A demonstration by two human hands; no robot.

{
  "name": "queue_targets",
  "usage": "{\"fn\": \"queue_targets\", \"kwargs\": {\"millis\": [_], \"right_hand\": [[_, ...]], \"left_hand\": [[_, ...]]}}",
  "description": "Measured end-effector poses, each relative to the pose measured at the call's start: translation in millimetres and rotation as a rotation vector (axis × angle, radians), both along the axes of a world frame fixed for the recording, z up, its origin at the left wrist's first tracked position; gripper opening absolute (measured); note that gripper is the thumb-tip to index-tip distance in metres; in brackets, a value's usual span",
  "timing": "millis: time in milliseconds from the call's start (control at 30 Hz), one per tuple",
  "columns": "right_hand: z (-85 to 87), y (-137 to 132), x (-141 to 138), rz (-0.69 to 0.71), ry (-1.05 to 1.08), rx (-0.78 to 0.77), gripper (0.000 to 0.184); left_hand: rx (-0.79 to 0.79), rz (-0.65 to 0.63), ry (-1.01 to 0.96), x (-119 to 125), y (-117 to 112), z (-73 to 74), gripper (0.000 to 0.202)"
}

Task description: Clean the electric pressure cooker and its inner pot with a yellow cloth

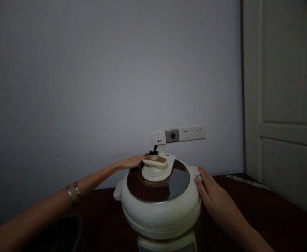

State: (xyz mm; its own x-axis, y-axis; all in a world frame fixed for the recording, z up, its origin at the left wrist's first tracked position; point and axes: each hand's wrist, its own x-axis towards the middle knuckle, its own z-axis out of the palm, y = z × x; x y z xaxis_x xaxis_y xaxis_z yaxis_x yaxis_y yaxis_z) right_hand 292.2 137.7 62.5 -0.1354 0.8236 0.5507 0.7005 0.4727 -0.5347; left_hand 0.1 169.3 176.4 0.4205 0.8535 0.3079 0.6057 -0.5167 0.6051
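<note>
A white electric pressure cooker with a shiny brown-and-silver lid top stands in front of me. Its lid handle is cream and brown. My right hand is closed on the side handle at the cooker's right. Reaching over the far left of the lid, my left hand lies beside a bundled black cord. The lid handle and the cord hide its fingertips, so whether it grips anything cannot be made out. Two bracelets circle the left wrist.
The cooker rests on a dark red-brown table against a pale wall. Sockets and a grey switch plate sit on the wall behind it. A dark round vessel is at lower left, a flat strip at right, near a pale door.
</note>
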Motion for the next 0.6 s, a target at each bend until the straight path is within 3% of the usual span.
{"fn": "queue_targets", "kwargs": {"millis": [100,200,367,600], "right_hand": [[-0.7,-0.6,0.9,0.003,0.01,-0.005,0.07],[-1.3,-0.7,1.8,0.0,0.016,0.004,0.069],[-2.1,0.9,1.6,-0.012,0.003,0.019,0.068],[-3.2,1.6,0.8,-0.01,-0.003,0.049,0.066]], "left_hand": [[-0.054,-0.099,0.127,-12.1,-14.4,-1.3,0.046],[-0.02,-0.085,0.174,-16.6,-36.0,-1.8,0.053],[-0.012,-0.001,0.206,-5.9,-83.4,-2.9,0.051],[-0.038,0.168,0.274,-0.1,-138.6,-18.4,0.058]]}}
